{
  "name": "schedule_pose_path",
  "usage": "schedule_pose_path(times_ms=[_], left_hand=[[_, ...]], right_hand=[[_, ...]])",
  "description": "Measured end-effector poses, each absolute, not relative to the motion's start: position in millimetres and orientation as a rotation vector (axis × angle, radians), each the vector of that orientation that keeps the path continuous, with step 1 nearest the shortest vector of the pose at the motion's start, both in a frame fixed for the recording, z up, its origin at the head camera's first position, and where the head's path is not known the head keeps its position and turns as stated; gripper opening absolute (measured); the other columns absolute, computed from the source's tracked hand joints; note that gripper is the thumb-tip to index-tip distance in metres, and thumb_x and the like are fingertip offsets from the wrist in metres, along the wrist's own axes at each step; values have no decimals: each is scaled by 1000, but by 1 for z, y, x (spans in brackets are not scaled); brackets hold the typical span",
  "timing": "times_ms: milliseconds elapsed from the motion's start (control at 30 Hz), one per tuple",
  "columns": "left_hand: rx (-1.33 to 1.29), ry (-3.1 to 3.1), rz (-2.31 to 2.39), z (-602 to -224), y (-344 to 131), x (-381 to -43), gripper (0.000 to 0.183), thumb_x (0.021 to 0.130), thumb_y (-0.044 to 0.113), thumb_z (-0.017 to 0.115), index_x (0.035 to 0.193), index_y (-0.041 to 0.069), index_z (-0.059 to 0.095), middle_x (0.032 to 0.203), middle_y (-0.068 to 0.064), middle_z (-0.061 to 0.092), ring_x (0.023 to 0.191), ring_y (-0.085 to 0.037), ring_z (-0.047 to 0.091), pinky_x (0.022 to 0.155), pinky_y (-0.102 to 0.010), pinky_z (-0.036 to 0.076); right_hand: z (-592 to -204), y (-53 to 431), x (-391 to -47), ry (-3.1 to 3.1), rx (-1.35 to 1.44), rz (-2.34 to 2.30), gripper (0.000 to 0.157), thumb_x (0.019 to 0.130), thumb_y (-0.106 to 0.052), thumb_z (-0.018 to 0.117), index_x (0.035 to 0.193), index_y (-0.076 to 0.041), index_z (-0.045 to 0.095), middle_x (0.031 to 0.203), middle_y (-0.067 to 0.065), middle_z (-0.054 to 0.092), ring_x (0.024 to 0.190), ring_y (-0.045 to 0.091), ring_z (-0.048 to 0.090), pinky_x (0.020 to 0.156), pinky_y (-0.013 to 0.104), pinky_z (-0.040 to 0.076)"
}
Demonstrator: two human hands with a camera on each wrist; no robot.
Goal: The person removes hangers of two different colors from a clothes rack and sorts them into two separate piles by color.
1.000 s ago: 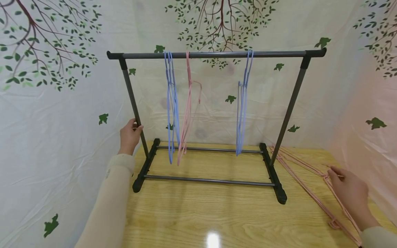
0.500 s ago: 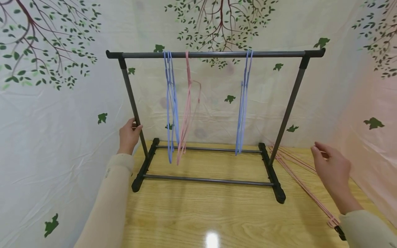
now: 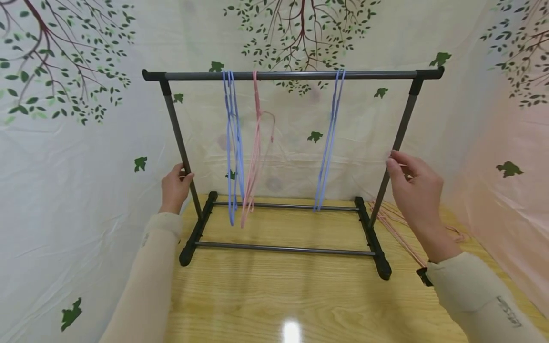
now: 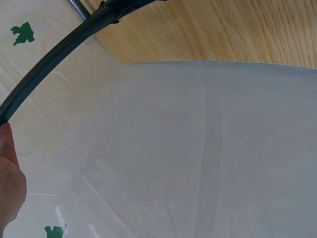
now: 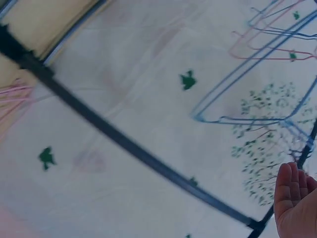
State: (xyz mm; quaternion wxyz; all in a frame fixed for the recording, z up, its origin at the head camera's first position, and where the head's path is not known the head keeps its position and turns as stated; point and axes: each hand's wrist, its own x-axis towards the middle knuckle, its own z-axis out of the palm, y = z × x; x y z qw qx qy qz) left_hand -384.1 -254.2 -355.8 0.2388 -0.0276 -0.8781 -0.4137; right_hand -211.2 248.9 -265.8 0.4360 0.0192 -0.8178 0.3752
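Note:
A dark metal garment rack (image 3: 283, 75) stands on the wooden table. With thumb and fingers my left hand (image 3: 175, 189) grips its left post, and a fingertip lies against that post (image 4: 47, 62) in the left wrist view. My right hand (image 3: 418, 197) is in front of the right post, holding nothing, its fingers loosely bent; whether it touches the post I cannot tell. Blue hangers (image 3: 330, 138) hang right of the bar's middle. Farther left hang more blue hangers (image 3: 229, 143) and pink hangers (image 3: 256, 157). The right wrist view shows blue hangers (image 5: 237, 69) beyond the right hand.
Pink hangers (image 3: 396, 228) lie on the table (image 3: 274, 290) right of the rack, partly behind my right arm. A white cloth (image 3: 107, 190) with printed leaves surrounds the table at the back and sides.
My right hand has left the pink hangers on the table and moved left and up to the right post. The right blue hangers have swung. My left hand keeps its hold.

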Motion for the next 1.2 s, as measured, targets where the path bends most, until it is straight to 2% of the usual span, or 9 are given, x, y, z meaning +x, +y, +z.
schedule_pose_path(times_ms=[167, 400, 600, 900, 1200], left_hand=[[-74, -2409, -1131, -356, -255, -383, 43, 104, 21, 54, 140, -1, 49, 126, -28, 60, 114, -43, 59, 94, -55, 48], [-89, -2405, -1120, -355, -255, -383, 43, 104, 22, 53, 140, -2, 49, 124, -29, 60, 112, -44, 59, 93, -55, 49], [-92, -2402, -1124, -356, -256, -385, 43, 104, 22, 54, 139, -2, 50, 124, -29, 60, 112, -44, 60, 93, -55, 49], [-94, -2394, -1134, -358, -258, -388, 42, 104, 22, 54, 137, -2, 51, 125, -28, 60, 113, -44, 59, 93, -55, 48], [-76, -2401, -1139, -358, -257, -389, 42, 104, 23, 54, 139, 0, 51, 125, -27, 61, 113, -43, 59, 93, -55, 48]], right_hand=[[-237, 211, -216, -1994, 157, 1016, 32, 100, -25, 61, 123, -6, 71, 111, 9, 71, 85, -3, 59, 73, 11, 45], [-207, 152, -224, -2017, 363, 1090, 29, 100, -19, 62, 123, -3, 69, 112, 8, 71, 93, 15, 68, 79, 20, 53], [-200, 102, -231, -2049, 488, 1103, 28, 98, -15, 64, 122, -1, 69, 108, 10, 71, 88, 17, 69, 76, 31, 56], [-213, 48, -244, -2194, 375, 1230, 31, 99, -22, 64, 123, -3, 69, 106, 6, 71, 89, 15, 69, 73, 29, 56], [-229, 25, -254, -2314, 221, 1298, 40, 97, -32, 65, 126, -4, 67, 106, 5, 70, 89, 16, 66, 75, 30, 55]])
